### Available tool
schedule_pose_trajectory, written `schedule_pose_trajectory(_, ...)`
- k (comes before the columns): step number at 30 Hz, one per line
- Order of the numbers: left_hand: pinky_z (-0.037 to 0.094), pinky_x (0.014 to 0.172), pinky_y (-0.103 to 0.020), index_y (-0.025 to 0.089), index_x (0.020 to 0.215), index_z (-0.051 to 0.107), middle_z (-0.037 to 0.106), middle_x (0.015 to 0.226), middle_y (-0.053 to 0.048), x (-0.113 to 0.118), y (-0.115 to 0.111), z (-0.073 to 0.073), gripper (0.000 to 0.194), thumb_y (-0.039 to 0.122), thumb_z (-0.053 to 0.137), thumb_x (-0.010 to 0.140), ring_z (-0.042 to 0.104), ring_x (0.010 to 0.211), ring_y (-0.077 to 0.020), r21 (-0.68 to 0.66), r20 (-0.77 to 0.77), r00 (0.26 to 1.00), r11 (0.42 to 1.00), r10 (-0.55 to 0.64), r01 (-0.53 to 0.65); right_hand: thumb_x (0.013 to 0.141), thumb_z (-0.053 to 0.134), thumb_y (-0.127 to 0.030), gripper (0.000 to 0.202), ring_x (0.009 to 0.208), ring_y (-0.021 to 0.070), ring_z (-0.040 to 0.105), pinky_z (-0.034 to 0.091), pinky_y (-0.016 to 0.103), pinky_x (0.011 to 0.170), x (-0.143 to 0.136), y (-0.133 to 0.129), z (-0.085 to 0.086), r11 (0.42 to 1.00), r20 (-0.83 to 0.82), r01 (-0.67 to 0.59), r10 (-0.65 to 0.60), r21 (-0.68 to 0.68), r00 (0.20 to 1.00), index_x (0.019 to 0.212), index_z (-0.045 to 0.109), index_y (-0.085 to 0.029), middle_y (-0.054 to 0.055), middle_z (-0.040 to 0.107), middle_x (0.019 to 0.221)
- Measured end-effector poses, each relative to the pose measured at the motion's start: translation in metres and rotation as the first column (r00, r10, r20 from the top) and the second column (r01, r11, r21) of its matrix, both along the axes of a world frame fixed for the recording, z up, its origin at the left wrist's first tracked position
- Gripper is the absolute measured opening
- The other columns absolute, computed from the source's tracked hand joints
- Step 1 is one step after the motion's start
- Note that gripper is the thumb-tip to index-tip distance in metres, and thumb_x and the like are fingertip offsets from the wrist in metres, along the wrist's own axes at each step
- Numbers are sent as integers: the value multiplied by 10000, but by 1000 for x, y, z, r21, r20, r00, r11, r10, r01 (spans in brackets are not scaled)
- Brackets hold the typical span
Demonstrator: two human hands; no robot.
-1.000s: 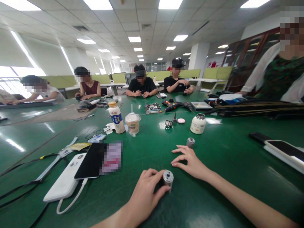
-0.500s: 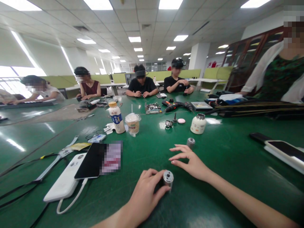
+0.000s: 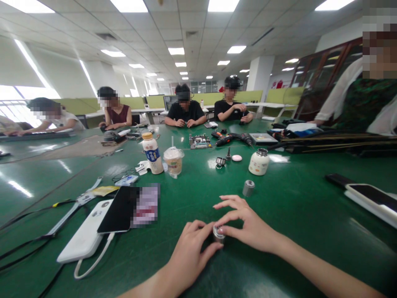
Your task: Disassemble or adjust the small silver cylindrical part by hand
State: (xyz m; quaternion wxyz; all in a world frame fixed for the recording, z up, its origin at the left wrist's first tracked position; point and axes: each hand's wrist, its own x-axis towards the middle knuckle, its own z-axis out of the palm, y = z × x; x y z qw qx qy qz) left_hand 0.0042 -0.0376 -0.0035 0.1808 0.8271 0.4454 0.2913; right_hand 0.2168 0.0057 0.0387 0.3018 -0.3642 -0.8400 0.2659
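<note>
A small silver metal cylinder (image 3: 219, 238) stands upright on the green table (image 3: 297, 223) in front of me. My left hand (image 3: 194, 252) grips its side between thumb and forefinger. Over its top, my right hand (image 3: 245, 223) brings thumb and forefinger together, while its other fingers stretch out to the left. Whether anything small lies between those right fingertips is hidden. Beyond my right hand stands a second silver cylinder (image 3: 248, 188), which nobody touches.
A bottle (image 3: 152, 155), a lidded cup (image 3: 173, 161) and a cream jar (image 3: 258, 162) stand farther back. A power bank (image 3: 83, 236) and a phone (image 3: 119, 211) lie left. Behind are a circuit board (image 3: 200, 141) and power drills (image 3: 231, 140). Several people sit or stand around the table.
My right hand has moved left and toward me, onto the top of the held cylinder, uncovering the second cylinder. My left hand has kept its grip.
</note>
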Motion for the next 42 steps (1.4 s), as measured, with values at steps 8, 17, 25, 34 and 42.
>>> schedule_pose_trajectory(8,497,865,-382,309,1290,568,653,1050,-54,0,0,1,402,296,653,897,593,958,-237,0,-5,1000,1000,-3,3,747,792,-423,151,1266,294,465,322,534,1079,5,5,-1,994,-43,1,-6,-113,999,809,769,-288,41,674,1179)
schedule_pose_trajectory(17,486,857,-380,309,1266,574,639,1035,-43,0,-1,1,367,297,642,906,583,951,-235,-24,-1,1000,1000,-1,1,781,769,-410,124,1242,278,489,345,514,1073,0,0,-4,993,-53,26,-32,-111,998,861,779,-317,32,685,1151)
schedule_pose_trajectory(25,483,863,-389,297,1232,591,637,1037,-45,0,0,1,330,305,641,906,578,952,-238,-39,-3,1000,999,3,-3,887,675,-325,108,1285,251,449,314,499,1104,-1,-1,1,995,-61,-49,43,-89,997,947,764,-342,7,666,1199)
schedule_pose_trajectory(34,478,878,-392,302,1247,575,637,1063,-44,1,0,1,354,290,648,901,578,963,-238,-41,-14,1000,999,8,-9,850,707,-300,103,1230,304,485,336,547,1056,23,39,-37,980,22,191,-192,58,981,920,781,-318,52,684,1153)
schedule_pose_trajectory(42,480,875,-397,292,1246,582,639,1057,-52,0,0,0,358,295,655,895,578,962,-243,-41,-9,1000,999,11,-12,770,773,-421,220,1271,332,447,315,562,1054,33,47,-50,979,125,189,-197,74,972,983,765,-369,42,635,1255)
